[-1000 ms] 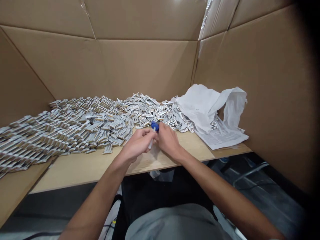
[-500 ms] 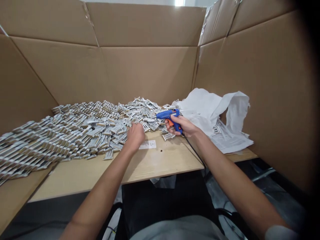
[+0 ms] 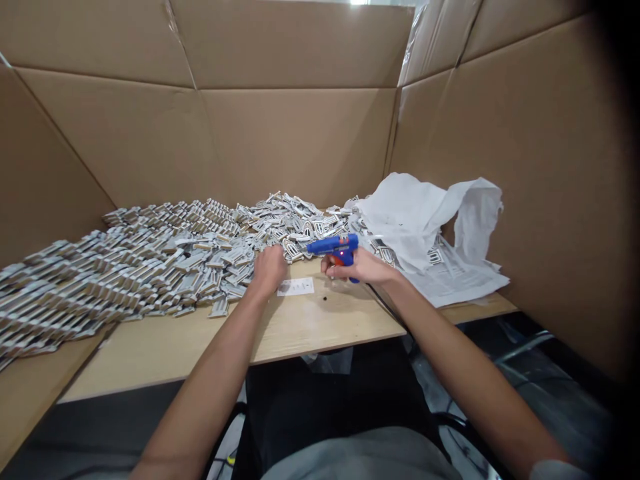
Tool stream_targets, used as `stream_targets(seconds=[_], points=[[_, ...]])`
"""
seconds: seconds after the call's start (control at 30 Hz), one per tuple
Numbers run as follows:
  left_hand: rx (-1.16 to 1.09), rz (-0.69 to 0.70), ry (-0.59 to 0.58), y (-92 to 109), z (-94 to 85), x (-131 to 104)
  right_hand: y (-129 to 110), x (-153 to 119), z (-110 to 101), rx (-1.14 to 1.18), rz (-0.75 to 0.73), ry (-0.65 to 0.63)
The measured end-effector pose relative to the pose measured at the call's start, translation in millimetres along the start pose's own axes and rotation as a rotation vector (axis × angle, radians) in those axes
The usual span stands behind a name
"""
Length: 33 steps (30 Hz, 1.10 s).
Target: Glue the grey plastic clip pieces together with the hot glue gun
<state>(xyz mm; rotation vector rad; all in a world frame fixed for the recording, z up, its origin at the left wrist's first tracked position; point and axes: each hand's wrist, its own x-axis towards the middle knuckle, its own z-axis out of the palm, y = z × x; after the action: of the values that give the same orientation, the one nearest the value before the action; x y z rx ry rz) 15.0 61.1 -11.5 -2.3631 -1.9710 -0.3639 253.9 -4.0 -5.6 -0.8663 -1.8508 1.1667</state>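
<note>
My right hand [image 3: 367, 268] is wrapped round the handle of a blue hot glue gun [image 3: 327, 245], whose nozzle points left and whose cord trails down behind the wrist. At the nozzle's tip is a small white arched window-shaped piece [image 3: 292, 251]. My left hand [image 3: 271, 268] is closed, its fingers pinching that piece by its left side; the fingertips are partly hidden. Just below the left hand, a white paper label [image 3: 296, 287] lies on the wooden board [image 3: 320, 327].
A large heap of similar flat white-and-grey pieces [image 3: 200, 267] covers the left and back of the board. White wrapping sheet [image 3: 415, 220] lies crumpled at the right over more pieces. Cardboard walls [image 3: 300, 140] enclose the back and sides. A dark spot [image 3: 325, 299] marks the board.
The glue gun has dropped slightly and shifted left, bringing its nozzle to the arched piece. My left hand has hardly moved.
</note>
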Motion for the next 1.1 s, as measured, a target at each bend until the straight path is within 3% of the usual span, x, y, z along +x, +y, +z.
stream_targets(seconds=[0.17,0.3,0.47,0.67,0.87,1.0,1.1], points=[[-0.148,0.005,0.019,-10.4,4.9,3.6,-1.6,-6.1,22.0,-0.413,-0.024,-0.118],[-0.222,0.057,0.019,-18.2,7.0,5.7,1.7,-13.0,40.4,-0.458,-0.047,-0.127],[-0.281,0.08,0.039,-25.9,11.6,9.5,7.6,-23.4,50.6,-0.425,0.007,-0.041],[-0.304,0.117,0.081,-27.5,15.1,9.4,12.3,-22.9,36.6,-0.277,0.033,-0.008],[-0.315,0.142,0.117,-23.5,12.4,6.7,1.1,2.8,8.2,-0.316,0.06,0.004],[-0.322,0.128,0.202,-19.9,9.3,4.3,-4.6,21.3,-5.5,-0.375,0.128,-0.036],[-0.378,0.1,0.275,-16.6,3.1,2.4,-0.9,30.3,-7.5,-0.278,0.146,-0.042]])
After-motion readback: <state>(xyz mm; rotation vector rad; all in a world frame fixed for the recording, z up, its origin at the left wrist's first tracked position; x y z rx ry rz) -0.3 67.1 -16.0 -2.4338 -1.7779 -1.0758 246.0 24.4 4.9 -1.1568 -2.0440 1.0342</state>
